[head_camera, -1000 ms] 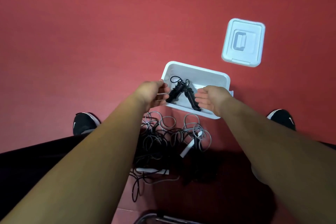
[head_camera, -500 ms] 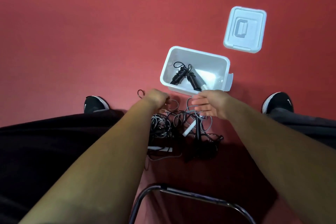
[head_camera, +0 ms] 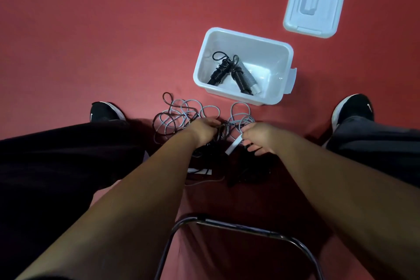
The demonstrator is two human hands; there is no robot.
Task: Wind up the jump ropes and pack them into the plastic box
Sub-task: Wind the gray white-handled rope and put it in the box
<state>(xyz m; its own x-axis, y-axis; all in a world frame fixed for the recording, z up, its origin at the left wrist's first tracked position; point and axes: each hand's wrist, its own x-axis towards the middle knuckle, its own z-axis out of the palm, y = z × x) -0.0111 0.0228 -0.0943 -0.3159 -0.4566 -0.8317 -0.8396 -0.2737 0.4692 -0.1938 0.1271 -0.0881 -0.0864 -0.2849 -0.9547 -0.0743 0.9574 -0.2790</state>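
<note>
Loose jump ropes (head_camera: 188, 116): a tangle of grey and dark cords lying on the red floor (head_camera: 91, 29) between the person's feet, just on the near side of the box; grey loops spread out toward the left shoe, darker cords bunch under the hands.
White handle (head_camera: 233, 146): a short pale bar slanting out of the tangle, its upper end at the right hand's fingers.
Left hand (head_camera: 202, 130): back upward, fingers curled down into the middle of the tangle and closed round dark cord.
Right hand (head_camera: 259, 138): fingers bent, thumb and forefinger pinching the upper end of the white handle; the other fingertips rest on dark cord below.
Plastic box (head_camera: 247, 35): white, open, standing on the floor beyond the tangle and a little to the right, apart from both hands.
Wound ropes (head_camera: 229, 73): inside the box — two dark coiled handles forming a V, a grey one lying against the right-hand one.
Lid (head_camera: 316, 0): white, flat on the floor farther out and to the right of the box, not touching it.
Shoes: left shoe (head_camera: 104, 112) and right shoe (head_camera: 352, 109), black with white soles, either side of the tangle.
Chair frame (head_camera: 238, 227): a dark curved metal tube nearest the person, between the forearms.
</note>
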